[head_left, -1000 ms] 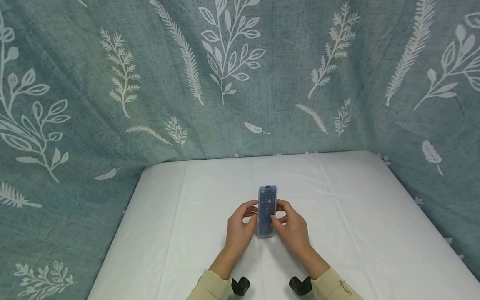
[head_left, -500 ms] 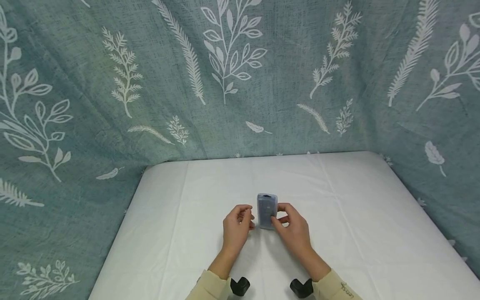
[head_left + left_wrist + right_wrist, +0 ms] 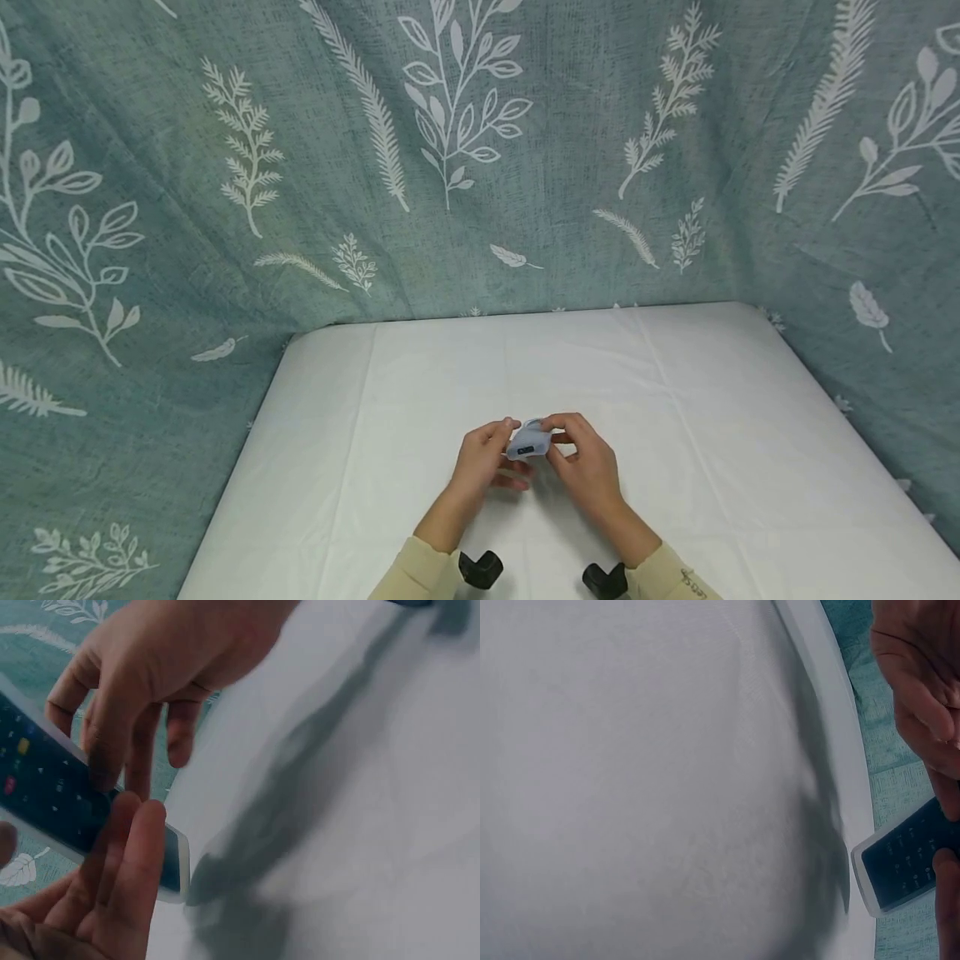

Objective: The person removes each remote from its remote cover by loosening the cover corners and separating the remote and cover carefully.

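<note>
A dark remote control in a clear, pale cover [image 3: 529, 442] is held above the white table, its small dark end window facing the head camera. My right hand [image 3: 587, 462] pinches its right side between thumb and fingers. At the left side is my left hand [image 3: 483, 457], its thumb near the upper edge and its fingers extended below. In the left wrist view, the left hand's straight fingers [image 3: 131, 862] pass in front of the remote's button side [image 3: 52, 776]; firm contact cannot be judged. Part of the button side [image 3: 907, 859] also shows in the right wrist view.
A white cloth [image 3: 360, 500] covers the table, with fold lines across it. Green leaf-patterned fabric [image 3: 555, 250] hangs behind and along both sides. Black wrist-worn pieces [image 3: 481, 570] sit by both sleeve cuffs.
The remote has tipped from buttons facing the head camera to end-on, staying in my right hand. My left hand let go of its side, drew away, then came back with fingers underneath.
</note>
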Tool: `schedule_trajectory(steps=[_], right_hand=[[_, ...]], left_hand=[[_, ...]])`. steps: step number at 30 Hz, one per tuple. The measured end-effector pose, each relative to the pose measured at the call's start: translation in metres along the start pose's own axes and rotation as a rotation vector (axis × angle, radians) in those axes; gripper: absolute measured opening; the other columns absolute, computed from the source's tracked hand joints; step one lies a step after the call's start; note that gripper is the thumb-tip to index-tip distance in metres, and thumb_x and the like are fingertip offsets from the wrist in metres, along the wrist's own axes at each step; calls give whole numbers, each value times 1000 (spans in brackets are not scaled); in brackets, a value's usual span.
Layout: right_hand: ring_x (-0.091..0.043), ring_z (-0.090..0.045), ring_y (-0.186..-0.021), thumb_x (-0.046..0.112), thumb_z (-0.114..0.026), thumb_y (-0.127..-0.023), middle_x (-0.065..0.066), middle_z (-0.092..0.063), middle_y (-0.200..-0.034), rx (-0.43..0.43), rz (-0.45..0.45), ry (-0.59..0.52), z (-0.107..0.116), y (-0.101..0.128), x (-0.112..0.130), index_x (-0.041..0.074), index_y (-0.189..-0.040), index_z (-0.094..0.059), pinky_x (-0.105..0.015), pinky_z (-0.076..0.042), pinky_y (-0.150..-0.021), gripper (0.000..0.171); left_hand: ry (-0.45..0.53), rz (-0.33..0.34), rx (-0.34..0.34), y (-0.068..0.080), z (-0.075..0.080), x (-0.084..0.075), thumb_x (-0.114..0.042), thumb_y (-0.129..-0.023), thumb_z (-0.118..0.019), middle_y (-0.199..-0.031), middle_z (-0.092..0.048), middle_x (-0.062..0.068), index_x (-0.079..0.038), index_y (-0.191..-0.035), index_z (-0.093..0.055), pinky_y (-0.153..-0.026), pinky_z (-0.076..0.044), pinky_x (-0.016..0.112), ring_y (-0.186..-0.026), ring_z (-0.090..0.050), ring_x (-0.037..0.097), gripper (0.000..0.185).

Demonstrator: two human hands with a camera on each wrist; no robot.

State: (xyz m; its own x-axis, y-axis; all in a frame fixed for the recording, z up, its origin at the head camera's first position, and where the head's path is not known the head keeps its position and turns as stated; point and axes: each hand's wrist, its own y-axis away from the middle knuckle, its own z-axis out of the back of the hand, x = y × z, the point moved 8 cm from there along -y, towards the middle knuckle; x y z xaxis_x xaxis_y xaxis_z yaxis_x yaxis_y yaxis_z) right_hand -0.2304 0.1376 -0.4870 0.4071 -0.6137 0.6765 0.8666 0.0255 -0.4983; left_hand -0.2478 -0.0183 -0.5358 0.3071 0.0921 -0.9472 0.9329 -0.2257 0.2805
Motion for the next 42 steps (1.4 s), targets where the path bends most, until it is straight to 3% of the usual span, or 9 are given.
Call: schedule_trajectory(steps=[5, 13, 17, 23, 30, 33, 38, 42], right_hand=[[-17, -74, -87, -3, -77, -81, 7, -66, -110, 8, 36, -21, -2, 0, -1, 22, -101, -64, -16, -54, -58, 34], [-14, -69, -93, -9, -74, -80, 7, -62, -115, 72, 43, -93, -10, 6, -8, 21, -99, -62, -19, -54, -61, 37], [-15, -68, -95, -11, -73, -79, 0, -63, -119, 85, 56, -84, -12, 7, -8, 19, -95, -62, -19, -53, -61, 36], [-18, -67, -100, -13, -63, -86, -4, -59, -126, 128, 33, -127, -10, 1, -7, 16, -105, -63, -21, -54, -65, 34], [-26, -71, -93, -8, -52, -96, -3, -62, -121, 95, -111, -260, 2, -7, -14, 11, -121, -61, -27, -58, -64, 33], [-28, -70, -95, -2, -52, -100, -10, -62, -125, 104, -187, -306, 5, -11, -15, 10, -125, -59, -30, -60, -66, 29], [-31, -70, -100, 2, -50, -103, -21, -61, -133, 150, -255, -338, 4, -20, -13, 7, -137, -53, -37, -61, -69, 35], [-33, -69, -106, 7, -52, -103, -22, -58, -138, 186, -271, -349, 0, -24, -14, 11, -145, -47, -38, -61, -72, 42]], left_hand=[[11, 21, -4, -2, 2, 2, -39, -99, -61, -104, -74, 11, -3, -128, -64, -66, -63, 39, -83, -76, 29, 46], [-16, 43, -30, -2, 6, 11, -30, -99, -63, -109, -74, 12, -7, -134, -61, -64, -61, 31, -81, -71, 14, 42], [-39, 24, -50, -1, 8, 11, -23, -97, -64, -103, -76, 7, -10, -136, -60, -56, -53, 23, -75, -68, 10, 41], [-7, -21, -65, -3, 8, 2, -12, -94, -67, -86, -71, -5, -18, -136, -59, -49, -49, 24, -67, -65, 9, 43], [-32, -43, -81, -1, 8, -3, -9, -94, -68, -89, -70, -3, -25, -144, -49, -45, -48, 25, -65, -62, 12, 56], [-45, -58, -99, 0, 10, -5, -8, -93, -68, -95, -71, 3, -20, -148, -46, -45, -49, 26, -67, -63, 12, 60], [-67, -64, -101, -2, 12, -4, -8, -91, -70, -107, -73, 7, -9, -137, -57, -51, -52, 29, -75, -64, 9, 47], [-84, -61, -85, -4, 12, -1, -5, -89, -70, -107, -73, 5, -9, -130, -62, -54, -55, 31, -79, -64, 8, 42]])
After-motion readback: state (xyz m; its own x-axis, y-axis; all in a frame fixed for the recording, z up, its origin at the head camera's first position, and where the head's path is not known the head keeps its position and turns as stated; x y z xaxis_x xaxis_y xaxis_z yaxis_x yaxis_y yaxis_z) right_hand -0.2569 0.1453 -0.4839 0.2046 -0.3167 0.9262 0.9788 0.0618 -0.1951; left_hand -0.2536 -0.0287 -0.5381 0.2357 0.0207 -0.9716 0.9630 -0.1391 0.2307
